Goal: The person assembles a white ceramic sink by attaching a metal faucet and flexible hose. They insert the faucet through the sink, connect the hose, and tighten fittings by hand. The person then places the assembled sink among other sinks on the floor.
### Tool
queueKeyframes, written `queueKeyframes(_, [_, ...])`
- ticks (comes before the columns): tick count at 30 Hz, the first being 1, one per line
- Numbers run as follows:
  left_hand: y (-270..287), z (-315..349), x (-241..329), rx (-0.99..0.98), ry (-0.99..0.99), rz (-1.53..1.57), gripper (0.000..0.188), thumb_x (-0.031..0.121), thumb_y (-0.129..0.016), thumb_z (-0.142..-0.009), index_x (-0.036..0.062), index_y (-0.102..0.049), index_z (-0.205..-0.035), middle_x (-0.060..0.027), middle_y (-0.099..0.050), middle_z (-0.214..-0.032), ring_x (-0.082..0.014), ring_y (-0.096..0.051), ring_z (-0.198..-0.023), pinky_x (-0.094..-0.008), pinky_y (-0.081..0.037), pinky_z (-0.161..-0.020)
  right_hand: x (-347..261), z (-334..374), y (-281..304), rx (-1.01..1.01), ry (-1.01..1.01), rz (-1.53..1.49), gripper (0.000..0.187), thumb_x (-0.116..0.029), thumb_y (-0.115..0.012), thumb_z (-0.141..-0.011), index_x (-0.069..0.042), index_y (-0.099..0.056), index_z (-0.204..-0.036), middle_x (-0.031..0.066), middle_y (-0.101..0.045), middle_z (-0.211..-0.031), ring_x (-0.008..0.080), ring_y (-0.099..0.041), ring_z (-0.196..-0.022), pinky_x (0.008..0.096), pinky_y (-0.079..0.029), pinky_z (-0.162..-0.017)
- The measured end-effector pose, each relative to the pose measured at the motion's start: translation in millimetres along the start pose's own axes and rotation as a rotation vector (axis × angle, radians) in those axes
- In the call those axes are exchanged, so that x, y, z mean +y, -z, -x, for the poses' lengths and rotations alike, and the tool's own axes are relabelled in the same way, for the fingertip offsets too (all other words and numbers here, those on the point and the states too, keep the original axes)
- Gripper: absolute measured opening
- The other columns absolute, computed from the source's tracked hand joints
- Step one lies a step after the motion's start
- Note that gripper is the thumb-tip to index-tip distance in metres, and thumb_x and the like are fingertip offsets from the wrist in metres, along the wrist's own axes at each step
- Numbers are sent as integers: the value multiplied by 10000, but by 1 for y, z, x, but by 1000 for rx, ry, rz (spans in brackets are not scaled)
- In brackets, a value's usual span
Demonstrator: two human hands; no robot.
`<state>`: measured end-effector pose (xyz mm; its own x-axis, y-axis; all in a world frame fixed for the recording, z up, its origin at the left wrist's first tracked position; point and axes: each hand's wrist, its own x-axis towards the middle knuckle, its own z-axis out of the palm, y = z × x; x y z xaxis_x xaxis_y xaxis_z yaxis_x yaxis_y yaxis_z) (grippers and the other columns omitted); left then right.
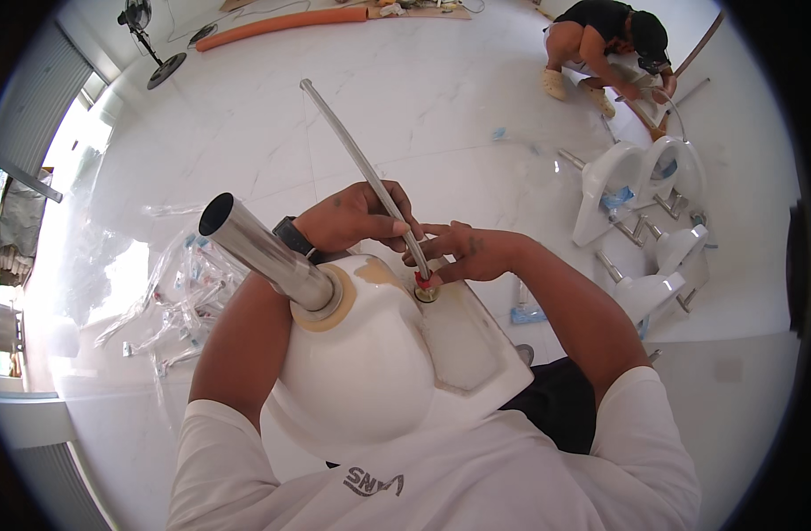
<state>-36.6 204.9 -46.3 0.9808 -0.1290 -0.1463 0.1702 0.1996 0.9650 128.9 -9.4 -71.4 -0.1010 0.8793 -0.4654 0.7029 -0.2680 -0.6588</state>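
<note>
A white ceramic washbasin (pixel 361 389) lies underside up on my lap. From its outlet rises a wide shiny metal drain pipe (pixel 273 257), seated on a tan washer (pixel 343 305). My left hand (pixel 361 217) reaches past that pipe and is closed around a long, thin silvery supply hose (pixel 352 150), which slants up and away. With its fingers pinched round the hose's lower end, my right hand (pixel 476 252) sits just above a red piece (pixel 422 280). Below that is a brass-coloured fitting (pixel 428 294) on the basin's recessed back part.
At the right, several white basins (pixel 649 296) with metal pipes lie on the tiled floor. A co-worker (pixel 614 44) crouches beyond them, handling a hose. Crumpled clear plastic wrap (pixel 189 301) lies left. Behind stand a black fan (pixel 153 53) and a long orange pipe (pixel 281 28).
</note>
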Motion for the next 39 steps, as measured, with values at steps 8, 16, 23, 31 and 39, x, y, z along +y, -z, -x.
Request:
queueKeyframes(8, [1,0,-1,10,12,7,200,102,-744,-955,48,-611,-1095,-166,-748,-1098,-233,-729,-1032,-355,-608,-890,-12,-2,10,-67,26,139,448,-370,-768,-887,-248,-708,-1314,104,-704,-1255,260,-253,-1587,579,-7,-1305])
queueKeyframes(16, [3,-1,-1,-7,13,9,203,123,-745,-962,48,-614,-1097,-166,-748,-1103,-236,-731,-1030,-351,-606,-901,-17,1,0,93,85,86,303,-322,-818,-853,-146,-761,-1093,41,-713,-1131,257,-418,-1463,588,-65,-1289])
queueKeyframes(23, [1,-1,-1,-12,5,14,203,134,-748,-963,45,-617,-1089,-163,-746,-1101,-233,-729,-1032,-356,-608,-897,-26,11,-14,200,43,99,252,-306,-829,-841,-113,-754,-985,49,-718,-1083,256,-488,-1395,607,-118,-1269])
queueKeyframes(31, [0,-1,0,43,21,-173,233,191,-761,-959,32,-646,-1083,-113,-730,-1046,-192,-705,-962,-339,-582,-880,-26,13,-25,282,16,193,237,-305,-817,-862,-110,-753,-981,60,-712,-1041,260,-523,-1326,623,-179,-1236])
queueKeyframes(39, [-7,0,2,113,-50,-326,416,331,-742,-987,-15,-660,-1203,-108,-694,-1113,-198,-657,-1081,-368,-539,-972,-24,14,-31,327,71,277,329,-370,-784,-896,-88,-745,-1059,126,-559,-1350,268,-455,-1390,531,-241,-1221])
